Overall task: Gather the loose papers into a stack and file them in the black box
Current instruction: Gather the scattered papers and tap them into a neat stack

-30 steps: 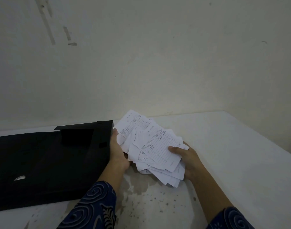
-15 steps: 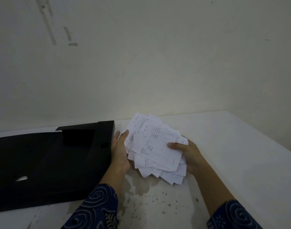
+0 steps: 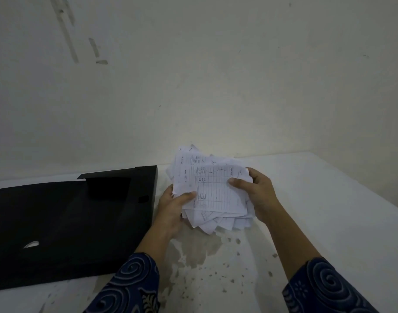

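A rough bundle of white papers (image 3: 212, 188), printed with ruled tables and handwriting, is held between both hands just above the white table. My left hand (image 3: 173, 208) grips the bundle's left edge, thumb on the top sheet. My right hand (image 3: 259, 195) clasps the right edge, thumb on top too. Sheet corners stick out unevenly at the bottom. The black box (image 3: 64, 220) lies open and flat on the table to the left, its right wall close to my left hand.
The white table (image 3: 317, 222) has worn, flaking patches near the front, under my forearms. A pale wall stands right behind the table. The table's right edge runs diagonally at the far right.
The fanned-out papers have been pushed together into a tighter bundle and lifted a little. My left thumb has come onto the top sheet; my right hand has moved up the right edge.
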